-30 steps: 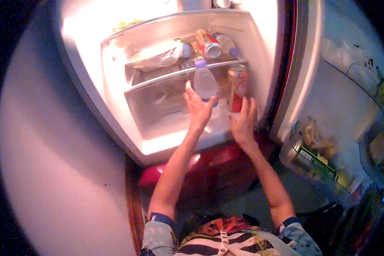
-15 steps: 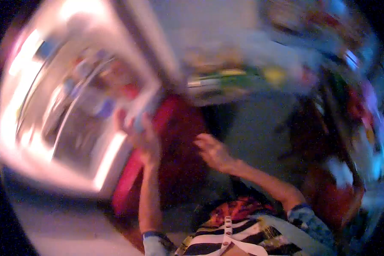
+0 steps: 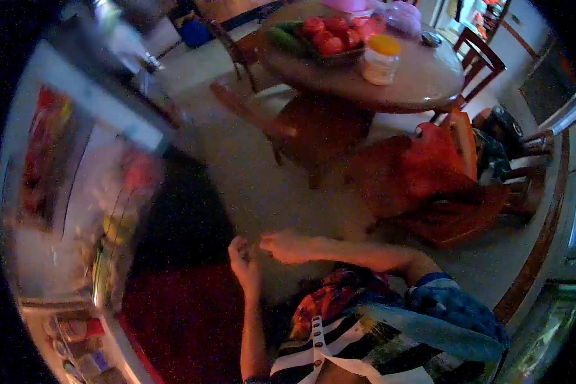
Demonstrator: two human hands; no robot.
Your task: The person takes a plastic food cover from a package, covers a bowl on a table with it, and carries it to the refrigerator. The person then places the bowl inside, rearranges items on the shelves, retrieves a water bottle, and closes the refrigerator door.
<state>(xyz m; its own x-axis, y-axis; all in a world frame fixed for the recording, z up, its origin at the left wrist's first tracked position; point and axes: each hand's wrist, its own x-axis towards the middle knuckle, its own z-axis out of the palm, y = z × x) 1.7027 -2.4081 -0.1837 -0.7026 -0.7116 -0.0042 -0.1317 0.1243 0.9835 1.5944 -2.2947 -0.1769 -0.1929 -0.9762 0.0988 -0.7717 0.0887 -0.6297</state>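
My left hand point(image 3: 244, 261) is raised in front of my body, its fingers curled. My right hand point(image 3: 287, 247) comes in from the right, fingers bent, its tips close to the left hand's fingers. The light is dim, and anything small between the fingers cannot be made out. Below and left of the hands is a dark red panel point(image 3: 173, 320). Beside it is a lit compartment with packed goods point(image 3: 86, 336), which looks like part of an open fridge. My striped shirt point(image 3: 358, 345) fills the bottom.
A round table point(image 3: 429, 77) at the back bears red fruit point(image 3: 329, 35), a jar with a yellow lid point(image 3: 381, 59) and a pink container point(image 3: 347, 6). Wooden chairs point(image 3: 483, 64) stand around it. A chair with red cloth point(image 3: 429, 160) is at right. Blurred shelves point(image 3: 73, 137) are at left.
My view has swung right, from the bright interior toward the round table. My left hand has left the bright interior, and both hands are now close together in front of my body.
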